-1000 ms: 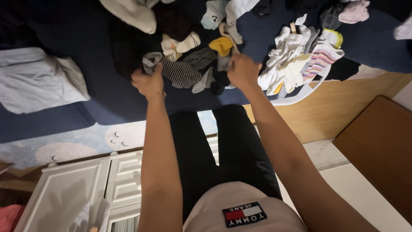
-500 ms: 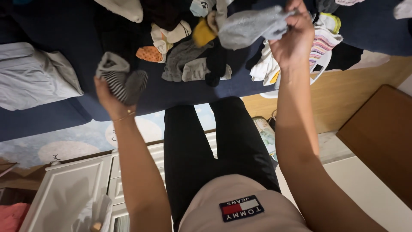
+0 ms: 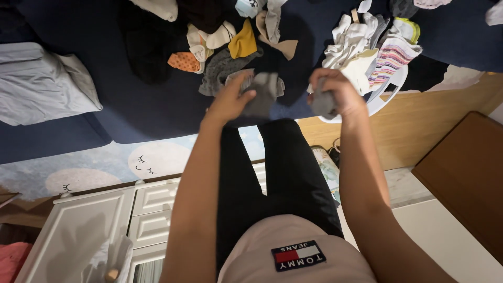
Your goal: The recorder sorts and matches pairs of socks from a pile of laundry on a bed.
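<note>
The person stands at the edge of a dark blue bed [image 3: 157,105] strewn with small laundry. The left hand [image 3: 230,99] reaches over the bed's edge, fingers half curled, and grips a grey sock [image 3: 264,91] that hangs loosely from it, just above the pile. The right hand [image 3: 335,94] is closed into a fist around a bunched grey sock [image 3: 320,105], held a little off the bed beside a white basket [image 3: 390,91]. The two hands are near each other but apart, each with its own sock.

Beyond the left hand lies a heap of socks [image 3: 225,57]: a yellow one [image 3: 243,42], an orange dotted one [image 3: 183,62], some cream and some dark grey. A black garment [image 3: 146,47] lies to the left of the heap. The basket holds white cloths [image 3: 348,42] and a striped pink piece [image 3: 390,60]. A folded pale grey sheet [image 3: 42,86] rests at the far left of the bed. Below the arms are the person's black trousers [image 3: 272,178], a white drawer unit [image 3: 105,225] and a wooden floor [image 3: 419,131].
</note>
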